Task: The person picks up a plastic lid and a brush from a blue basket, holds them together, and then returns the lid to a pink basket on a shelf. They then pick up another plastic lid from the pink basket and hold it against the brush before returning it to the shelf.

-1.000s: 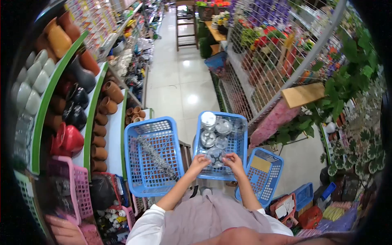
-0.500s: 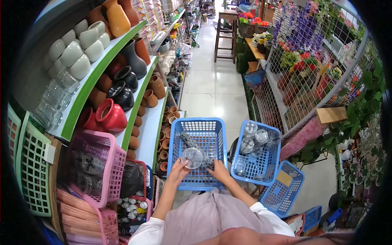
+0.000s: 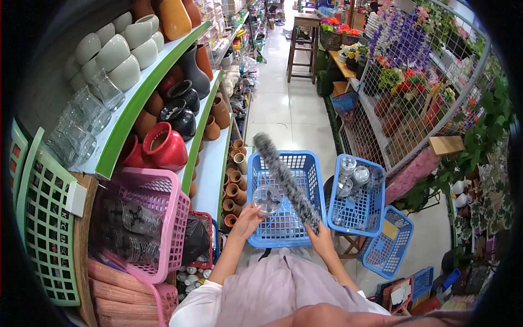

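Observation:
My left hand [image 3: 248, 220] is closed on the edge of a clear round container [image 3: 267, 200], held over the near left part of a blue plastic basket [image 3: 253, 231]. In my right hand [image 3: 320, 237] is the lower end of a long, fluffy grey-and-black duster [image 3: 287, 180]. The duster slants up and left above the basket, beyond its far rim, apart from the container. A second blue basket [image 3: 348, 220] to the right has several clear jars [image 3: 353, 177] in it.
At left, green-edged shelves [image 3: 147, 82] carry glass vases, white pots, a red pot [image 3: 164, 148] and clay pots. A pink basket [image 3: 177, 218] of clear dishes stands below. At right are a wire rack [image 3: 403, 131] of flowers and another blue basket [image 3: 400, 245].
The duster, low inside the basket before, has been lifted and swung up by my right hand, which moved right. My left hand still holds the container. The whole view has shifted slightly.

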`<move>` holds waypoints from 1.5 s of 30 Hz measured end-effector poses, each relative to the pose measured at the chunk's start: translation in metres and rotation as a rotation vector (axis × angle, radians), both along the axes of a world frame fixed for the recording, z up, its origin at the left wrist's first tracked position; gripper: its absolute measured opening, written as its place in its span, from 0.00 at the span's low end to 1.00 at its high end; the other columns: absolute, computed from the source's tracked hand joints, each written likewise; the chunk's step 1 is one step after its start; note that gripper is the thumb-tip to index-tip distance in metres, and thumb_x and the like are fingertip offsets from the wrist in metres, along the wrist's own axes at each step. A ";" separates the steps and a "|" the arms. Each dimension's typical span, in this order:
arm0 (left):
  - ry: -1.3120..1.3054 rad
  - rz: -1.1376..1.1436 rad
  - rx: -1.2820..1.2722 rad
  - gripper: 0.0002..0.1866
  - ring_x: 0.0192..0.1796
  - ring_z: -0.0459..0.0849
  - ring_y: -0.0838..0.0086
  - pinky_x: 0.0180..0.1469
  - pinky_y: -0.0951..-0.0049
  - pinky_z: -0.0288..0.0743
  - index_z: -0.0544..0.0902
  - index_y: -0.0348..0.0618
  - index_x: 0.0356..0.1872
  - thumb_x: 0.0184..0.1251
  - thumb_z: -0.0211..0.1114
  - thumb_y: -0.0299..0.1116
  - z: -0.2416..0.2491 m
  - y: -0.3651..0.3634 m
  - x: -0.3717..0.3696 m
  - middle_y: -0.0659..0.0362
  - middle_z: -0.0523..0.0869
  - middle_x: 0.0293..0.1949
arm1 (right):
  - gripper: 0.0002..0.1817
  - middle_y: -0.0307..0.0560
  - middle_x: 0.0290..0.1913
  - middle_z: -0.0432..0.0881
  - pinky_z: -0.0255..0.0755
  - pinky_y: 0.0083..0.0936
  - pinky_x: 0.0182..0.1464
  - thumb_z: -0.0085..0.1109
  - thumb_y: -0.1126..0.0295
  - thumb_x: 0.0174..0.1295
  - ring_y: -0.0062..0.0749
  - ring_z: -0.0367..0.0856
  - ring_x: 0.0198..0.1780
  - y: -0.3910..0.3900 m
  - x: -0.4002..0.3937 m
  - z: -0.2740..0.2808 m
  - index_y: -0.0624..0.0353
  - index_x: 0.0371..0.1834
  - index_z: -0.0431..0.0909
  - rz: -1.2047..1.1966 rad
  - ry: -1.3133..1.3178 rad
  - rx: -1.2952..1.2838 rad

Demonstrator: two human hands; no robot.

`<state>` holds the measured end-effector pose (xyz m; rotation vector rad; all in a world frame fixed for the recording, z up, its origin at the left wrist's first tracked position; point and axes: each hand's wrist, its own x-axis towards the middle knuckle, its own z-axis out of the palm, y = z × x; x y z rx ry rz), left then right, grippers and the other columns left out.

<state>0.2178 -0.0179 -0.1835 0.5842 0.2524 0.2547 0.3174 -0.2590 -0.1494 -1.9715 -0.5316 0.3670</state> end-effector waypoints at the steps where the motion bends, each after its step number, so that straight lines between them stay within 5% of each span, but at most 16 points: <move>1: -0.003 -0.020 0.027 0.23 0.59 0.74 0.69 0.60 0.67 0.68 0.63 0.41 0.62 0.66 0.53 0.26 -0.001 0.002 0.001 0.56 0.74 0.57 | 0.23 0.60 0.33 0.82 0.73 0.39 0.37 0.59 0.54 0.58 0.53 0.81 0.35 -0.006 -0.006 -0.002 0.61 0.47 0.75 0.054 -0.083 -0.119; 4: -0.009 -0.024 0.059 0.20 0.57 0.75 0.71 0.59 0.67 0.68 0.66 0.41 0.59 0.66 0.52 0.25 0.005 0.005 0.003 0.57 0.75 0.55 | 0.23 0.60 0.31 0.82 0.72 0.41 0.35 0.60 0.52 0.57 0.53 0.81 0.33 -0.016 -0.011 0.027 0.56 0.50 0.75 0.157 -0.100 -0.397; 7: 0.037 -0.040 0.135 0.23 0.58 0.75 0.69 0.60 0.64 0.68 0.63 0.41 0.63 0.66 0.50 0.25 0.012 0.006 0.007 0.55 0.74 0.57 | 0.22 0.58 0.29 0.81 0.72 0.42 0.33 0.60 0.52 0.56 0.53 0.80 0.32 -0.023 -0.013 0.000 0.51 0.50 0.77 -0.019 -0.126 -0.291; 10: 0.055 0.050 0.010 0.23 0.59 0.74 0.68 0.62 0.64 0.67 0.63 0.40 0.63 0.66 0.50 0.26 -0.008 0.013 0.014 0.54 0.74 0.57 | 0.21 0.57 0.27 0.81 0.72 0.42 0.31 0.60 0.51 0.56 0.54 0.80 0.30 -0.032 -0.026 0.013 0.52 0.47 0.77 0.170 -0.259 -0.398; 11: 0.004 0.042 -0.003 0.18 0.51 0.78 0.72 0.55 0.68 0.71 0.68 0.43 0.58 0.67 0.51 0.26 -0.013 0.017 0.014 0.59 0.78 0.52 | 0.21 0.57 0.25 0.80 0.72 0.42 0.31 0.59 0.51 0.56 0.55 0.79 0.29 -0.032 -0.030 0.018 0.55 0.44 0.78 0.133 -0.314 -0.307; 16: -0.004 0.064 0.029 0.15 0.50 0.78 0.71 0.54 0.69 0.71 0.70 0.44 0.55 0.68 0.49 0.27 0.007 0.015 0.021 0.58 0.79 0.50 | 0.21 0.57 0.25 0.81 0.72 0.44 0.31 0.61 0.51 0.55 0.54 0.80 0.29 -0.044 -0.022 0.012 0.55 0.43 0.78 -0.020 -0.201 -0.414; 18: 0.008 0.060 -0.045 0.23 0.59 0.74 0.69 0.60 0.65 0.69 0.65 0.41 0.61 0.64 0.52 0.27 -0.008 0.021 0.022 0.57 0.75 0.57 | 0.21 0.57 0.25 0.80 0.71 0.44 0.31 0.60 0.50 0.56 0.54 0.80 0.29 -0.050 -0.027 0.013 0.56 0.42 0.78 0.157 -0.285 -0.423; 22: -0.065 -0.002 0.085 0.20 0.54 0.78 0.67 0.55 0.67 0.73 0.68 0.40 0.58 0.65 0.53 0.30 0.005 0.018 0.023 0.56 0.78 0.53 | 0.21 0.55 0.25 0.80 0.72 0.43 0.31 0.61 0.51 0.54 0.52 0.80 0.30 -0.051 -0.020 0.023 0.54 0.43 0.78 -0.111 -0.218 -0.425; 28: -0.048 0.013 0.089 0.19 0.52 0.80 0.67 0.56 0.66 0.74 0.69 0.40 0.57 0.66 0.53 0.32 0.007 0.027 0.026 0.55 0.80 0.51 | 0.20 0.55 0.27 0.81 0.72 0.41 0.32 0.63 0.53 0.52 0.50 0.80 0.31 -0.065 -0.020 0.036 0.54 0.43 0.79 0.030 -0.351 -0.422; 29: -0.013 0.060 0.082 0.15 0.45 0.81 0.72 0.49 0.68 0.74 0.69 0.45 0.55 0.69 0.50 0.31 0.010 0.024 0.027 0.58 0.81 0.47 | 0.20 0.55 0.27 0.81 0.72 0.41 0.32 0.63 0.53 0.52 0.50 0.80 0.31 -0.065 -0.020 0.041 0.54 0.43 0.79 0.036 -0.305 -0.451; 34: -0.032 0.064 0.021 0.13 0.47 0.81 0.72 0.49 0.68 0.75 0.70 0.43 0.53 0.69 0.50 0.30 0.001 0.029 0.025 0.58 0.81 0.47 | 0.20 0.55 0.25 0.80 0.72 0.41 0.32 0.62 0.53 0.53 0.52 0.80 0.30 -0.075 -0.015 0.028 0.55 0.43 0.79 0.122 -0.352 -0.339; 36: -0.072 0.029 0.151 0.19 0.57 0.75 0.71 0.60 0.66 0.68 0.69 0.48 0.60 0.70 0.51 0.38 0.000 0.026 0.025 0.60 0.77 0.56 | 0.20 0.55 0.24 0.80 0.72 0.41 0.32 0.62 0.52 0.54 0.53 0.79 0.29 -0.077 -0.009 0.034 0.56 0.43 0.79 -0.018 -0.219 -0.431; 40: -0.123 0.019 0.000 0.18 0.57 0.76 0.71 0.58 0.67 0.70 0.71 0.44 0.57 0.67 0.53 0.34 0.002 0.025 0.021 0.58 0.78 0.54 | 0.20 0.55 0.24 0.80 0.71 0.41 0.32 0.61 0.52 0.55 0.52 0.80 0.29 -0.082 -0.009 0.035 0.55 0.44 0.79 0.182 -0.288 -0.474; 43: -0.119 0.039 0.068 0.18 0.55 0.78 0.71 0.58 0.67 0.71 0.71 0.44 0.57 0.68 0.52 0.36 0.008 0.020 0.021 0.58 0.79 0.54 | 0.20 0.55 0.24 0.80 0.72 0.41 0.32 0.61 0.53 0.54 0.52 0.80 0.29 -0.080 -0.005 0.033 0.54 0.44 0.79 0.004 -0.273 -0.380; 45: -0.077 0.063 0.020 0.18 0.54 0.79 0.70 0.57 0.67 0.72 0.71 0.42 0.56 0.67 0.53 0.34 0.005 0.019 0.019 0.57 0.79 0.53 | 0.19 0.55 0.25 0.80 0.72 0.40 0.33 0.62 0.53 0.54 0.52 0.80 0.30 -0.086 -0.005 0.029 0.53 0.44 0.79 0.110 -0.299 -0.393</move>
